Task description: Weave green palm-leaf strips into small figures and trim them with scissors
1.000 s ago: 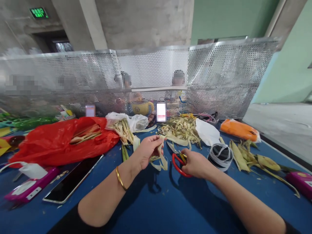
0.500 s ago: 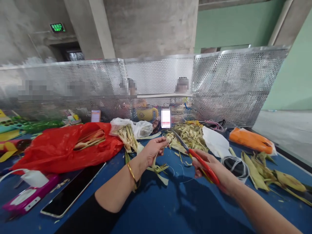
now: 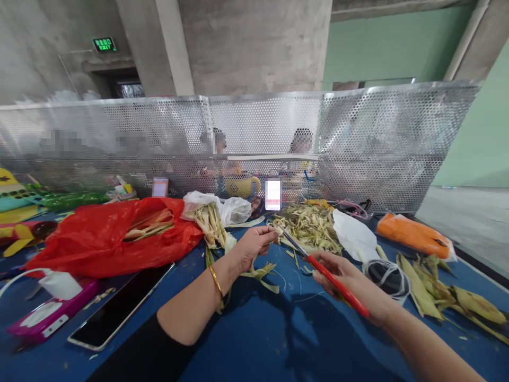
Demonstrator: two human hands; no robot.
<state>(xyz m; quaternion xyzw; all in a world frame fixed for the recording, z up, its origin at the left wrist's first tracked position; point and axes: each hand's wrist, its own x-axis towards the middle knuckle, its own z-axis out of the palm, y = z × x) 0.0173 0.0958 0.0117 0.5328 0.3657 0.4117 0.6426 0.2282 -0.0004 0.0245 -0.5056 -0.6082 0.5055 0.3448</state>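
My left hand (image 3: 254, 246), with a gold bangle at the wrist, is closed in a pinch on a pale corn husk piece. A strip of husk (image 3: 260, 271) hangs below the palm. My right hand (image 3: 350, 278) grips red-handled scissors (image 3: 338, 284), their blades pointing up and left. The blade tips are at the husk end by my left fingertips; whether they touch it I cannot tell. Just beyond both hands lies a heap of shredded husk (image 3: 312, 228). A bundle of husk strips (image 3: 212, 228) in a clear bag lies left of it.
On the blue table (image 3: 254, 345) are a red plastic bag (image 3: 95, 233), a dark phone (image 3: 123, 307) and a purple power strip (image 3: 55, 318). Right lie husks (image 3: 417, 286), corded black object (image 3: 384, 278) and orange packet (image 3: 413, 233). People sit behind a perforated metal screen (image 3: 389, 143).
The scissors have turned in my right hand, and their blade tips have come down to the husk end at my left fingertips. The view has shifted slightly left.
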